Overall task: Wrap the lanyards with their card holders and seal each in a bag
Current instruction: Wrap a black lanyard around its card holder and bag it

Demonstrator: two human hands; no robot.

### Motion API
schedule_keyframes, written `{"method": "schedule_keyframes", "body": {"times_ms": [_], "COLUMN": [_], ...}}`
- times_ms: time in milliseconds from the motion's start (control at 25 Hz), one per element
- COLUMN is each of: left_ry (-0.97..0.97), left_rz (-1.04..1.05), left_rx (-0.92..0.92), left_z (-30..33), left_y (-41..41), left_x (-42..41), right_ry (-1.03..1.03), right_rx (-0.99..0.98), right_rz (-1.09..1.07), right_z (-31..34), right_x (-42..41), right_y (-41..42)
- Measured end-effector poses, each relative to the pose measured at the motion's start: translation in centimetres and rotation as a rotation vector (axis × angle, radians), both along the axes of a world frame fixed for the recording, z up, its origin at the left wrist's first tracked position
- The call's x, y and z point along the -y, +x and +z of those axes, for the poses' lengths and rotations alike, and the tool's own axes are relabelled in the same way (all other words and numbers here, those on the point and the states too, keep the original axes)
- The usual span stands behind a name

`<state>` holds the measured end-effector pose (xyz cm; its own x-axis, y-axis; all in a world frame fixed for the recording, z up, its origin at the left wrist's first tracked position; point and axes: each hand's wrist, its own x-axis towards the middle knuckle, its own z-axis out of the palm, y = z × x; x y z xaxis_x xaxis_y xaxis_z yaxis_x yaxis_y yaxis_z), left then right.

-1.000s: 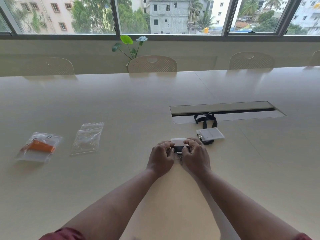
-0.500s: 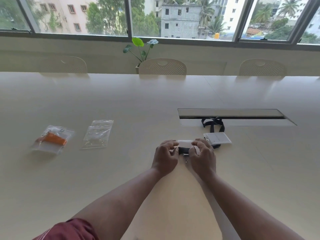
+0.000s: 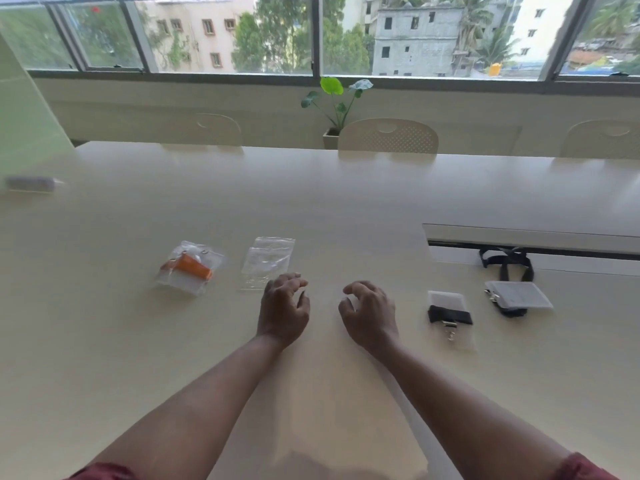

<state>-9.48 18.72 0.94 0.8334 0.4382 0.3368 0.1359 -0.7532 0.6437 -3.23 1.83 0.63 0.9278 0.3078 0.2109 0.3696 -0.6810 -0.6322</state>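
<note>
A wrapped lanyard (image 3: 449, 311) is laid on the tabletop (image 3: 346, 202) just right of the right hand (image 3: 370, 311), which, like the left hand (image 3: 284, 306) near an empty bag (image 3: 266, 261), is held loosely curled, gripping nothing.

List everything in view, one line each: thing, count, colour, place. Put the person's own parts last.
sealed bag: 1, clear with an orange lanyard inside, table, far left
empty bag: 1, clear, table, right of the sealed bag, by the left hand
wrapped holder: 1, clear with black lanyard wound round it, table, right of the right hand
loose holder: 1, white card, black lanyard trailing to the slot, table, far right
cable slot: 1, dark, in the table top, right
table: 1, cream
chairs: 3, cream, far side of the table
plant: 1, green, on the sill
windows: one row, along the far wall
left hand: 1, fingers loosely curled, holds nothing
right hand: 1, fingers loosely curled, holds nothing
</note>
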Motion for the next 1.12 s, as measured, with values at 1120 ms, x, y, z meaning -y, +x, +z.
{"method": "schedule_keyframes", "body": {"times_ms": [1120], "left_ry": [-0.009], "left_rz": [0.049], "left_rx": [0.324], "left_z": [-0.7], "left_y": [-0.6], "left_x": [-6.3], "right_ry": [0.542], "right_rx": [-0.220], "right_rz": [-0.117], "right_z": [0.2], "right_x": [-3.2], "right_y": [1.4]}}
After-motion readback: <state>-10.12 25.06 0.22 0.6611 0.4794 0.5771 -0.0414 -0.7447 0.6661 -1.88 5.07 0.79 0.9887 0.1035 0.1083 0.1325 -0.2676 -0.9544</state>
